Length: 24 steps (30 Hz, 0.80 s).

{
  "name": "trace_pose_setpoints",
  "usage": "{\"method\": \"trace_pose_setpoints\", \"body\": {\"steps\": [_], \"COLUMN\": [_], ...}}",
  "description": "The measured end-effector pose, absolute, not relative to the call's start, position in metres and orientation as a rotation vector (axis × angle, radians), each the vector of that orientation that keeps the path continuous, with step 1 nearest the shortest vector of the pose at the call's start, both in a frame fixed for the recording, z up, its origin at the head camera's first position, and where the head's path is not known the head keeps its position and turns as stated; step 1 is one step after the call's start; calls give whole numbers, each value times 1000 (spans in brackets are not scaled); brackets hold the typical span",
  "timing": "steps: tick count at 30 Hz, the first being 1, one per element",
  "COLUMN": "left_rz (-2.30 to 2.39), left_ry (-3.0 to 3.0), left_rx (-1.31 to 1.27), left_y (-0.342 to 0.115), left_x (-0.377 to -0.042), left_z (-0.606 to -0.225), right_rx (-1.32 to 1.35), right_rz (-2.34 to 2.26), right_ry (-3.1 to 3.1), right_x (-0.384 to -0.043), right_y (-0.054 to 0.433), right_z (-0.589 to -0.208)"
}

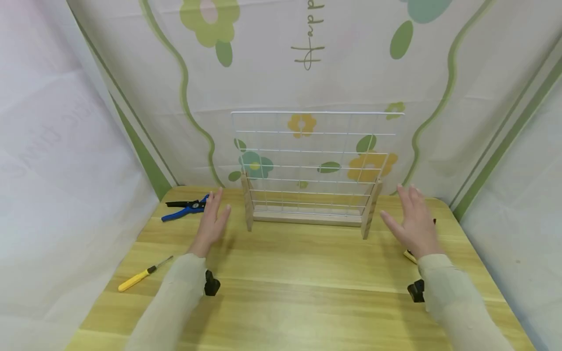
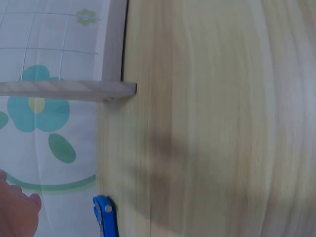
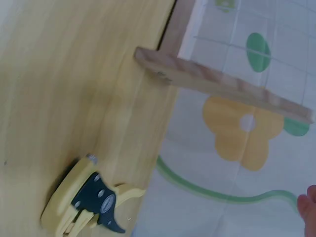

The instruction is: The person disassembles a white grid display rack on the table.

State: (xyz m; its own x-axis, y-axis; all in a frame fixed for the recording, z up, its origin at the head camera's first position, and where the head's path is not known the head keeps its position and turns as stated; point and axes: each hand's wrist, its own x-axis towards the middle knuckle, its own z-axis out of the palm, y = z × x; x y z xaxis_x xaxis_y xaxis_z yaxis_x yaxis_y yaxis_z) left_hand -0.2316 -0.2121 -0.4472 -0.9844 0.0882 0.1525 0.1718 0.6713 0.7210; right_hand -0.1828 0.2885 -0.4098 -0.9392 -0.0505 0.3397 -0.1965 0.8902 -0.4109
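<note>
"Happ" (image 1: 311, 33) runs sideways on the back cloth (image 1: 272, 87); the left cloth (image 1: 66, 219) bears faint, barely legible lettering (image 1: 52, 131).

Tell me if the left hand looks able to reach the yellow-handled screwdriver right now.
Probably yes: the left hand is empty, and the yellow-handled screwdriver lies uncovered on the wood-grain tabletop, beside the left sleeve. Drawing back seems needed, but nothing visible blocks it.

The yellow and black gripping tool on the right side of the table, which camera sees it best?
The right wrist view: the yellow and black tool is big and nearly whole there, just clipped at the bottom edge. The head view shows only bits peeking out from behind the right hand. The left wrist view doesn't show it.
</note>
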Motion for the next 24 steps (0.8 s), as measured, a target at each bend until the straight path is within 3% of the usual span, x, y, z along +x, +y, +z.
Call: {"method": "trace_pose_setpoints", "body": {"steps": [13, 24], "left_rz": [-1854, -2077], "left_ry": [-2439, -2343], "left_rx": [-186, -138], "left_y": [-193, -180], "left_x": [-247, -243], "left_z": [-450, -431], "right_rx": [102, 47], "right_rz": [958, 1217], "right_ry": [-2487, -2252], "right_x": [-178, -194], "right_y": [246, 199], "right_z": [-396, -401]}}
